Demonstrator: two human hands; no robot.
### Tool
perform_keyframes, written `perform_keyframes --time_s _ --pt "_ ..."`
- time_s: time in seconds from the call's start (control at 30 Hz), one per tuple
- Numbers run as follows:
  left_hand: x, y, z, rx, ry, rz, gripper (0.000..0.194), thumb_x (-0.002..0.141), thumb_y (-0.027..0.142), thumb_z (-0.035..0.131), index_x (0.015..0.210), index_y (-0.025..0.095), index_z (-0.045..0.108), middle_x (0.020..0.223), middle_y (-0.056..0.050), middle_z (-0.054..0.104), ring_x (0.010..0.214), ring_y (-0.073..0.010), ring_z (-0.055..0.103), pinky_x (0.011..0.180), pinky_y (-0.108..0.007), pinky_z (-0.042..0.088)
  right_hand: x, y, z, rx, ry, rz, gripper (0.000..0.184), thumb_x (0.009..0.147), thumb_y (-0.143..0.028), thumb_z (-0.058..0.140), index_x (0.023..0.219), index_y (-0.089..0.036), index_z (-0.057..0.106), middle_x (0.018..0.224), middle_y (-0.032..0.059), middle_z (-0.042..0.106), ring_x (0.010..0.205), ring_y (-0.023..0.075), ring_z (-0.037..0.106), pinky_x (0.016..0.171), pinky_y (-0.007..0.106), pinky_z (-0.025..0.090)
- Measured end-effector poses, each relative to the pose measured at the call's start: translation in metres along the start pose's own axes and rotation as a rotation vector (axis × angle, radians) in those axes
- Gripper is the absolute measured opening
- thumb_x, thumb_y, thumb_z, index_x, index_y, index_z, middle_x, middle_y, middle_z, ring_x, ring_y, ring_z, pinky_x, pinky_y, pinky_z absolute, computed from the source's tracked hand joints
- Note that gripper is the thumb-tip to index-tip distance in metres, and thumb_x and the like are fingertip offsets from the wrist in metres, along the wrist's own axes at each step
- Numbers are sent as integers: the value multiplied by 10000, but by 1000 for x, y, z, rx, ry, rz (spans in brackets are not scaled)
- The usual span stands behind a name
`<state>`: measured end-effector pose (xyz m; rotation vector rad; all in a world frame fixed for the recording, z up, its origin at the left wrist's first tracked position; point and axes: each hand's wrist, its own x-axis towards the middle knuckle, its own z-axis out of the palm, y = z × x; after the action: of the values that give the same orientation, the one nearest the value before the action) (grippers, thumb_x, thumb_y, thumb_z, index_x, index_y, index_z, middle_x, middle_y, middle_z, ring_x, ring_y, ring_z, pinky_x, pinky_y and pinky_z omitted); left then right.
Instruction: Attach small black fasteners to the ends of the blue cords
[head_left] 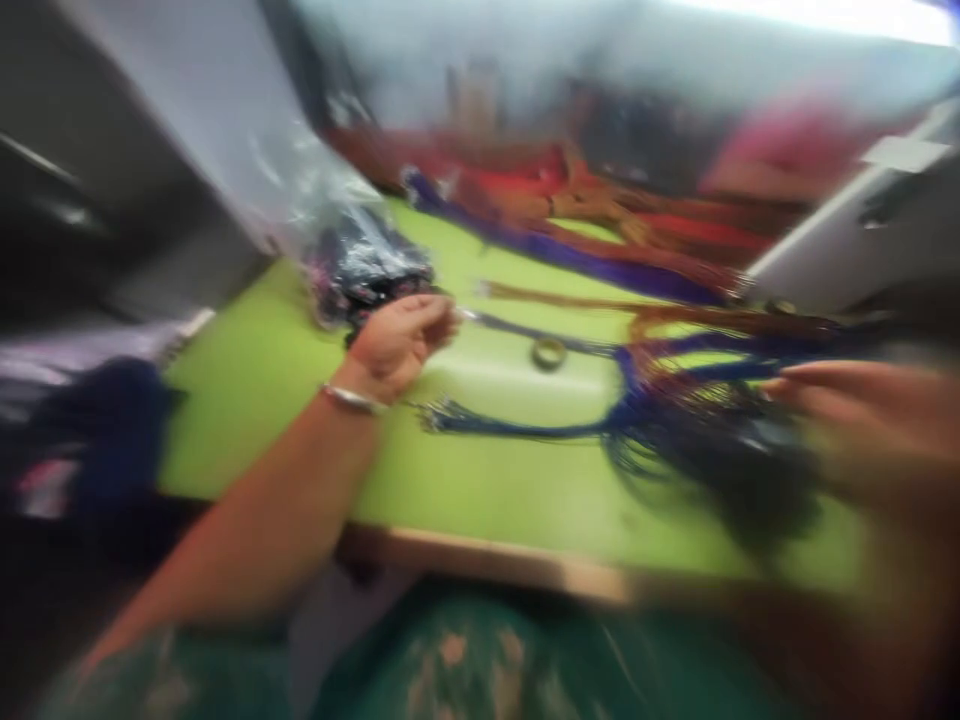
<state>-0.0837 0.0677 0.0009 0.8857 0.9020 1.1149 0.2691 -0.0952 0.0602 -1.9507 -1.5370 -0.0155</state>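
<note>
The whole picture is smeared by motion. My left hand (pixel 401 340), with a thin bracelet at the wrist, has its fingers curled in a pinch at the metal-tipped end of a thin blue cord (pixel 525 335) that runs right across the green tabletop (pixel 480 480). My right hand (pixel 862 425) reaches in from the right edge over a dark blue bundle of cords (pixel 675 430). Its fingers look stretched out but are too blurred to read. A small ring (pixel 548 352) lies on the table between my hands.
A clear plastic bag of dark items (pixel 367 255) sits behind my left hand. Purple (pixel 570 255), orange (pixel 675 315) and red cord bundles (pixel 675 225) lie across the back. The wooden front edge (pixel 480 555) runs above my green patterned clothing. A grey surface (pixel 847 240) stands at right.
</note>
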Motion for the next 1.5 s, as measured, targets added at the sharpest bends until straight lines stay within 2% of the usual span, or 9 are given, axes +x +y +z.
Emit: perform_keyframes --time_s 0.17,0.3,0.43,0.5,0.63,0.8,1.0,1.23,1.5 --pt "2 12 -12 0 109 23 70 729 175 633 776 123 631 686 -31 651 597 -83 581 562 -195 443 6 -101 96 169 -682 -517 180 798 -274 538 916 -231 667 868 34 660 721 150 608 673 278 464" --pt "4 32 -32 56 223 193 49 731 169 621 749 124 612 658 -24 635 540 -67 554 505 -177 417 -4 -149 163 -117 -780 -522 193 774 -292 542 865 -179 671 842 78 646 729 178 578 625 274 405" --pt "2 55 -64 320 498 413 78 738 227 597 732 149 593 620 -8 610 480 -65 516 454 -182 384 -4 -158 184 -135 -848 -431 158 761 -267 537 777 -176 664 793 67 665 691 170 566 606 261 375" --pt "-1 57 -71 633 379 330 126 722 273 605 727 148 613 613 -26 612 480 -89 526 445 -204 378 1 -156 182 -43 -912 -368 135 747 -236 543 752 -177 664 761 43 675 671 150 565 613 244 380" --pt "-4 43 -66 1307 -117 166 263 629 283 659 863 166 678 735 -45 651 630 -149 579 564 -242 424 7 -152 178 57 -890 -292 133 755 -215 529 756 -162 651 756 37 672 669 133 557 612 225 380" --pt "2 23 -59 1693 -275 143 343 591 243 649 929 198 682 823 -53 646 742 -189 571 662 -258 419 -7 -159 185 -62 -762 -412 154 771 -284 532 794 -168 632 835 74 655 718 160 548 619 245 358" --pt "12 13 -64 1486 -251 288 124 631 186 608 716 211 696 734 -64 648 728 -210 570 686 -264 418 -5 -162 190 -1 -822 -383 165 784 -216 487 749 -160 638 792 73 665 681 151 540 603 244 348" --pt "6 27 -53 970 -142 268 340 721 221 595 1052 192 668 926 -59 685 720 -147 572 684 -235 439 -3 -155 188 42 -766 -350 134 781 -243 499 783 -166 608 804 62 644 681 142 524 604 239 348" --pt "0 23 -36 338 -150 136 340 751 275 647 1058 134 608 809 -81 669 592 -92 563 556 -216 431 -6 -158 189 95 -828 -308 149 758 -214 509 686 -158 627 699 45 646 603 123 506 568 238 342"
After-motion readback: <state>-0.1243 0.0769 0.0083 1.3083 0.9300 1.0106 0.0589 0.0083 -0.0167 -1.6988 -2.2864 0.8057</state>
